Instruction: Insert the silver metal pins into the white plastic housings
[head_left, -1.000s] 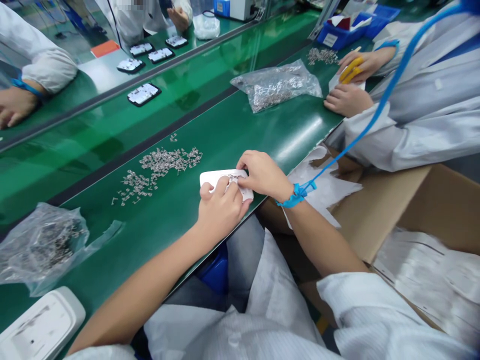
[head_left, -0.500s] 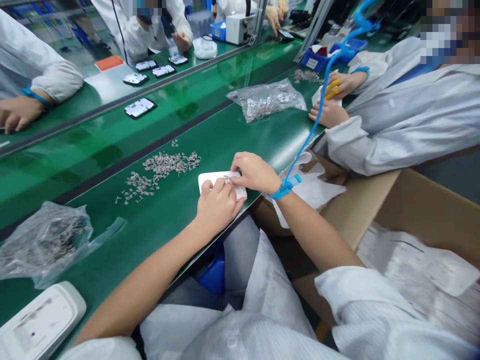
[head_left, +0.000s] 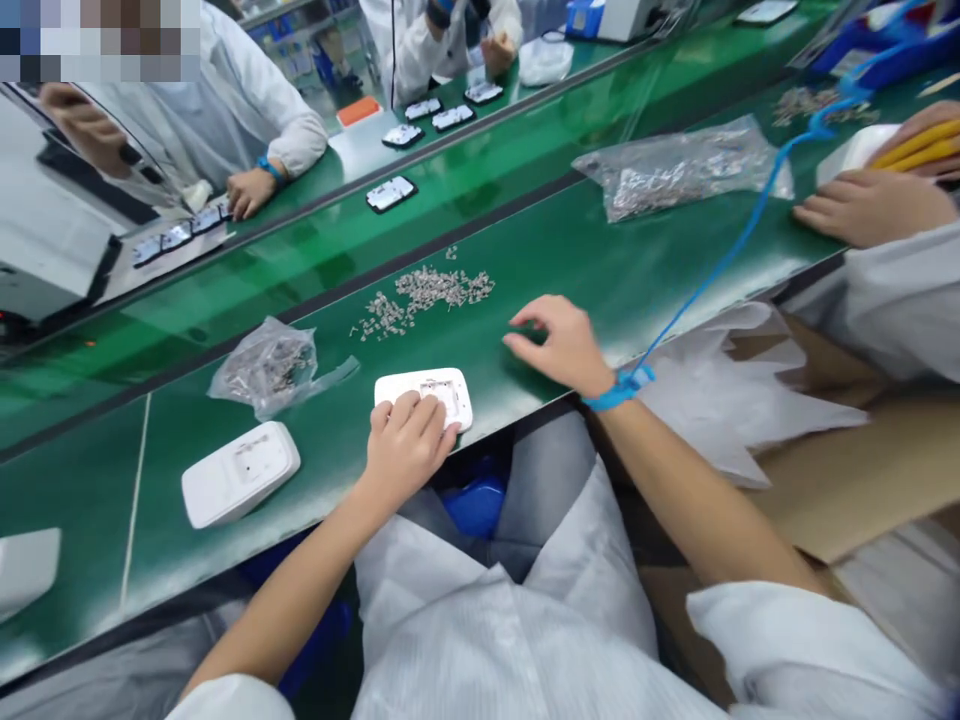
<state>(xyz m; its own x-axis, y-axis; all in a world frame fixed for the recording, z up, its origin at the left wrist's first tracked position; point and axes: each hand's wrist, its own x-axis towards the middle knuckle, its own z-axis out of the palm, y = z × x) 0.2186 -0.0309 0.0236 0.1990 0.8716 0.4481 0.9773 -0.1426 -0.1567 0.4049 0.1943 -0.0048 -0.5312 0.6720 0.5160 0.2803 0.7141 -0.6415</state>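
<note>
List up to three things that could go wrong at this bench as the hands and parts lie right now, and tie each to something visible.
1. The loose metal parts lie unboxed on the green belt; the right hand hovering beside them could scatter some.
2. The left hand only presses on the white housing near the belt's edge, so it might slide off.
3. The blue wrist cord crosses the belt and could snag the bag of parts.
</note>
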